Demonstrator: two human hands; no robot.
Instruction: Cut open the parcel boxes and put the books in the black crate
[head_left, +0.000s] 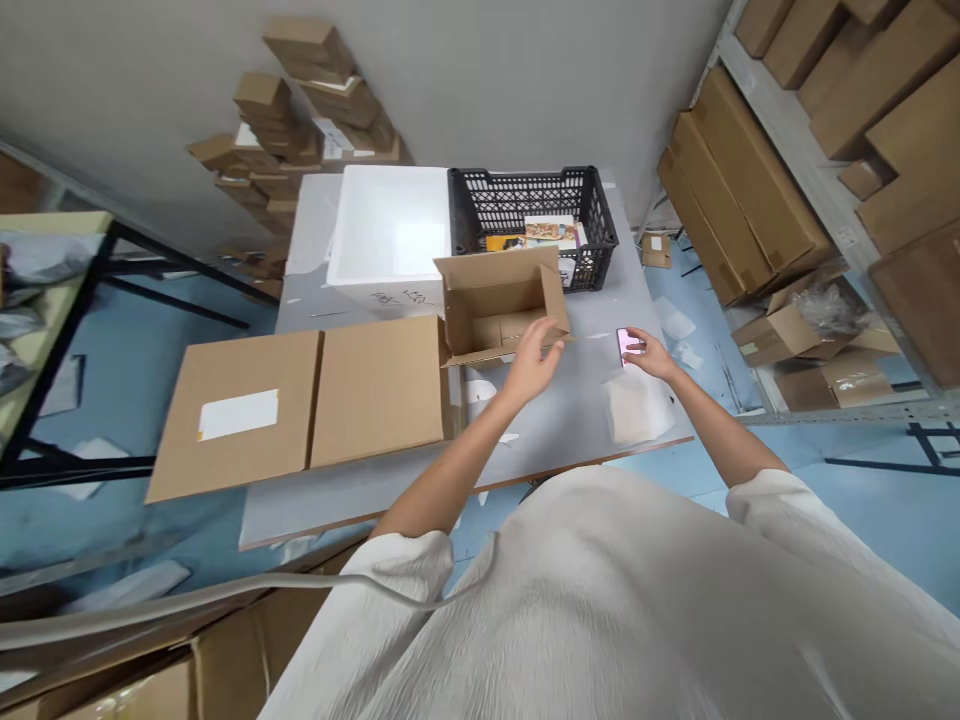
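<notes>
Nearest, down and right of the box [499, 305]: a clear pouch [637, 410], flat on the table [570, 440]. Left of the box and butting against it: flat cardboard [300, 410], white label up. Just before the box's front flap: the left hand [534, 360], fingers loosely spread, tips at the flap's edge, gripping nothing. Right of the box and apart from it: a pink slab [625, 343], flat on the table, long axis running away from the body toward the crate [525, 200]. At its right edge: the right hand [651, 355], fingers bent over the slab and touching it; pinching or only resting, cannot tell. The box itself: upright, open upward, flaps out, long axis left to right. Just behind and left of the box: a white foam bin [390, 235]. Behind and right: the black crate, printed packs inside.
</notes>
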